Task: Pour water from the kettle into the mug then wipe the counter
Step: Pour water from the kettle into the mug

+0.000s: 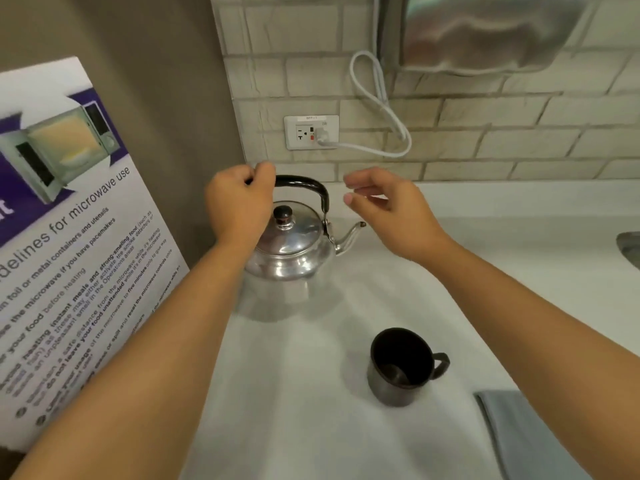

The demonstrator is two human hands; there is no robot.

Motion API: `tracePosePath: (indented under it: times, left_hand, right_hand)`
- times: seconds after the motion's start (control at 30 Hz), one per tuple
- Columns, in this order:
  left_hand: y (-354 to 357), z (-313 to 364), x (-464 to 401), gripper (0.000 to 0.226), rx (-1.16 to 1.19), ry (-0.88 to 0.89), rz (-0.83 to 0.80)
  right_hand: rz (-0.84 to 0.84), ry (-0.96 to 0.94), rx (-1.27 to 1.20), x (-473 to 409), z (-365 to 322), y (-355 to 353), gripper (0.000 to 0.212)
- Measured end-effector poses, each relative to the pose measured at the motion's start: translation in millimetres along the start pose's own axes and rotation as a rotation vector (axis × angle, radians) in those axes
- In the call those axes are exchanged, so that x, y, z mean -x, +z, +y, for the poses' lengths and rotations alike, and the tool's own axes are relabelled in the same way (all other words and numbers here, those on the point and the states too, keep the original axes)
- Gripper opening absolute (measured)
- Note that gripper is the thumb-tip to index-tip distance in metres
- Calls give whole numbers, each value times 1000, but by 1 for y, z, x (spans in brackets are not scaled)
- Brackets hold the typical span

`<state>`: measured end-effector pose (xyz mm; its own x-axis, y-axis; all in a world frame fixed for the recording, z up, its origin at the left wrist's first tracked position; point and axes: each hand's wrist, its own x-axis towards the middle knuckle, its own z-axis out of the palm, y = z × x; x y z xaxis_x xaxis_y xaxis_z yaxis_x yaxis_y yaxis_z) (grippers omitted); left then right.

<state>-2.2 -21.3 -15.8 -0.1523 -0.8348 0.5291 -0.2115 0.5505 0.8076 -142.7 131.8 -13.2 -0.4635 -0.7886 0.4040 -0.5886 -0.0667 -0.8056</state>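
The bench [450,258] is white and carries every item of the task; it runs back to a tiled wall, and a printed microwave poster [62,244] leans at its left end.

The kettle [291,251] stands upright at the rear of the bench, near the wall, with its spout [349,233] pointing right. This orientation probably favours a pour toward the mug side.

Your left hand [239,202] is closed around the left end of the black handle [304,185], above the lid. The grip is narrow and holds the handle; the kettle appears to rest on the bench, though lift cannot be ruled out.

Your right hand [384,206] hovers just right of the handle and above the spout. Its fingers are loosely curled and hold nothing; it touches neither kettle nor handle.

A grey cloth [519,438] lies folded at the front right of the bench, presumably staged for the wiping step.

The mug [401,367] is dark and upright, mouth open, its handle to the right. It stands well forward and right of the kettle, apart from both hands and just left of the cloth. No water is visible in it, so judge the pour as not yet begun.
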Motion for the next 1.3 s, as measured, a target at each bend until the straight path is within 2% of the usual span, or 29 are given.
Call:
tracePosePath:
  times: [0.17,0.3,0.4,0.6,0.8,1.3]
  left_hand:
    - [-28,24,21,43,-2,35,4]
    - [-43,35,43,42,-29,17,-24]
    - [-52,38,61,40,-54,-20,-36]
    - [-59,43,96,37,-116,-64,-79]
    - [-61,56,114,35,-218,-3,-106]
    - [-42,86,118,33,-428,146,-213]
  right_hand:
    - [37,170,67,83,36,-35,11]
    - [-8,422,150,139,77,-34,28]
    - [-24,506,116,165,92,-27,34]
    - [-16,475,77,181,94,-10,45]
    - [52,441,157,187,92,-3,43]
    - [32,435,198,190,94,-4,46]
